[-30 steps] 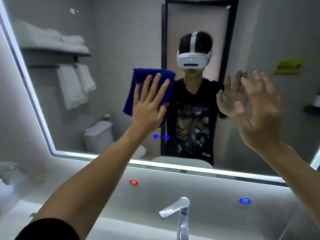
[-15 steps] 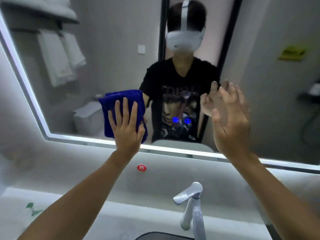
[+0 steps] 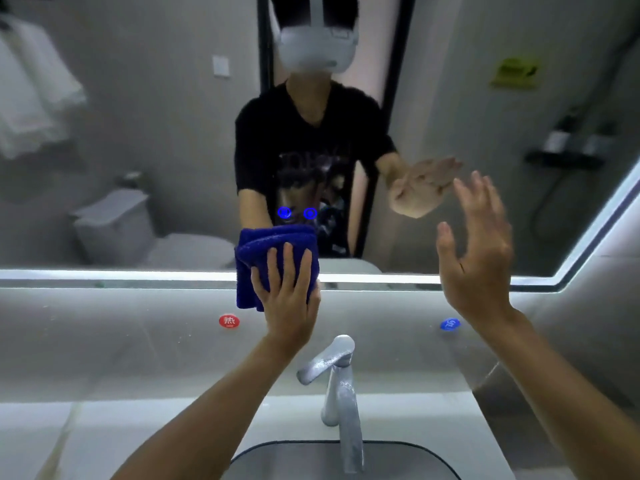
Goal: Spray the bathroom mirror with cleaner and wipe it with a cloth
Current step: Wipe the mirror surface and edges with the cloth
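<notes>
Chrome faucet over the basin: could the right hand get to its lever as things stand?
Probably yes. The right hand is raised, open and holding nothing, and no object lies between it and the chrome faucet; the blue folded cloth sits higher, under the left hand.

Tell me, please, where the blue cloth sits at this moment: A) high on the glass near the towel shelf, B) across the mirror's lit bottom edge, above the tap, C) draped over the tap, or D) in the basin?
B: the left hand presses the blue cloth flat over the mirror's lit bottom edge, above the tap.
</notes>
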A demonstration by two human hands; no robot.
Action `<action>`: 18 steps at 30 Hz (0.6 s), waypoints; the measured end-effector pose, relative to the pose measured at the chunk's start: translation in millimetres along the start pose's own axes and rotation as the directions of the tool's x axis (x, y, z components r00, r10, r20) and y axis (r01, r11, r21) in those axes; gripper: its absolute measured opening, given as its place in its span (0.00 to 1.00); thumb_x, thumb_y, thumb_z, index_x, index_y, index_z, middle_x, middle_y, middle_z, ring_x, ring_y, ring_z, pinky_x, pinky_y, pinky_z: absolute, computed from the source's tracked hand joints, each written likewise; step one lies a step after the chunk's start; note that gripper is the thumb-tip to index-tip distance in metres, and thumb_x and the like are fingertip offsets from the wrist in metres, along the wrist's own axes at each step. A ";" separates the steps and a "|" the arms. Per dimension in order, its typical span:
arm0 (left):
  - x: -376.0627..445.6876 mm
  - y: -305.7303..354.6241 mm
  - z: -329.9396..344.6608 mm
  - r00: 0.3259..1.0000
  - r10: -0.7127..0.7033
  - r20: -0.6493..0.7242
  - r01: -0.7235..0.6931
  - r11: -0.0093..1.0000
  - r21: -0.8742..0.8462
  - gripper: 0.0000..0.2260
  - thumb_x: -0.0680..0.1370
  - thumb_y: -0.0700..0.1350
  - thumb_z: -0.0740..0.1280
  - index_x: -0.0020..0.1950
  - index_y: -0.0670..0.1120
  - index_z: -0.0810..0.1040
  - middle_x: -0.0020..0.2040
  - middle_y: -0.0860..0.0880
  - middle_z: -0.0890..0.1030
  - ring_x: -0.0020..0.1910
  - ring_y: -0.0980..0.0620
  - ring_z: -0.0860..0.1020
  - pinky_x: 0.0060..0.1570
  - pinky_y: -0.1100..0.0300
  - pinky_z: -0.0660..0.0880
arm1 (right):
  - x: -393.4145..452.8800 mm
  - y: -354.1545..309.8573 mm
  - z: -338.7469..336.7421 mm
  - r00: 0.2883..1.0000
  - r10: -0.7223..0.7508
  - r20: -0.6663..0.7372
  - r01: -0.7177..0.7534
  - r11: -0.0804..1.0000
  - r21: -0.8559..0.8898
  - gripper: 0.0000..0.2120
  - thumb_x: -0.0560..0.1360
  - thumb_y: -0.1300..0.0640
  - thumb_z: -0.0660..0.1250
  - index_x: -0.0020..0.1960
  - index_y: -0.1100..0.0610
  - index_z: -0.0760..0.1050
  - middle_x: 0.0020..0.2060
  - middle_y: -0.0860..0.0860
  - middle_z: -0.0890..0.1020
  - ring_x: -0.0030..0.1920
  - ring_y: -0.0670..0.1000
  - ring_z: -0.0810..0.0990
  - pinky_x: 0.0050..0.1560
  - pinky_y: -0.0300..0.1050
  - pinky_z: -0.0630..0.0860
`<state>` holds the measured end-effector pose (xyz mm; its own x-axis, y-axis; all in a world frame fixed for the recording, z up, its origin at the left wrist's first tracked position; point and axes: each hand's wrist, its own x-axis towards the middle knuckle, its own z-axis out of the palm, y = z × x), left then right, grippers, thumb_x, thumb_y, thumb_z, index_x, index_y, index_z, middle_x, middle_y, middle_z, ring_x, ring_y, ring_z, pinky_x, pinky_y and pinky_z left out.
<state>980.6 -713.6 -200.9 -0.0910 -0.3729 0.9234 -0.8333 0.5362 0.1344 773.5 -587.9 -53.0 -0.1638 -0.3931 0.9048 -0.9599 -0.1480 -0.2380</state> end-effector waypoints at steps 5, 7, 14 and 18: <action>8.3 64.3 17.7 0.996 0.071 0.051 -0.071 0.997 0.003 0.30 0.78 0.48 0.62 0.78 0.51 0.56 0.77 0.45 0.59 0.80 0.46 0.47 0.76 0.40 0.45 | -6.9 42.7 -24.5 0.999 0.052 -0.005 -0.052 0.999 -0.012 0.24 0.79 0.58 0.60 0.75 0.60 0.67 0.76 0.56 0.66 0.78 0.54 0.60 0.77 0.52 0.60; 9.4 94.1 25.7 0.996 0.047 0.071 -0.046 0.999 -0.018 0.30 0.78 0.49 0.62 0.79 0.51 0.55 0.77 0.45 0.60 0.80 0.45 0.48 0.76 0.41 0.44 | -12.0 61.8 -34.6 0.997 0.074 0.008 -0.074 0.997 -0.033 0.24 0.79 0.57 0.60 0.75 0.59 0.67 0.76 0.56 0.66 0.78 0.54 0.60 0.76 0.53 0.61; 14.0 219.6 58.0 0.991 0.047 0.125 -0.035 0.995 -0.094 0.33 0.80 0.50 0.60 0.81 0.52 0.45 0.79 0.47 0.54 0.79 0.44 0.49 0.76 0.40 0.43 | -24.3 144.7 -72.0 0.995 0.084 0.054 -0.076 0.987 -0.142 0.25 0.80 0.56 0.62 0.76 0.58 0.66 0.76 0.55 0.66 0.78 0.55 0.60 0.76 0.54 0.62; 20.9 290.6 75.9 0.974 0.107 0.200 -0.085 0.990 -0.116 0.32 0.81 0.51 0.57 0.81 0.52 0.44 0.81 0.49 0.48 0.80 0.46 0.44 0.76 0.41 0.40 | -38.1 187.3 -79.5 0.991 0.104 0.083 -0.086 0.978 -0.192 0.26 0.79 0.53 0.64 0.76 0.56 0.67 0.77 0.54 0.66 0.78 0.55 0.61 0.75 0.57 0.63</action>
<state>695.2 -623.0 -169.9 -0.2873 -0.4571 0.8417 -0.7536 0.6503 0.0959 581.9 -528.4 -104.0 -0.2431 -0.4803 0.8428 -0.9680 0.0639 -0.2428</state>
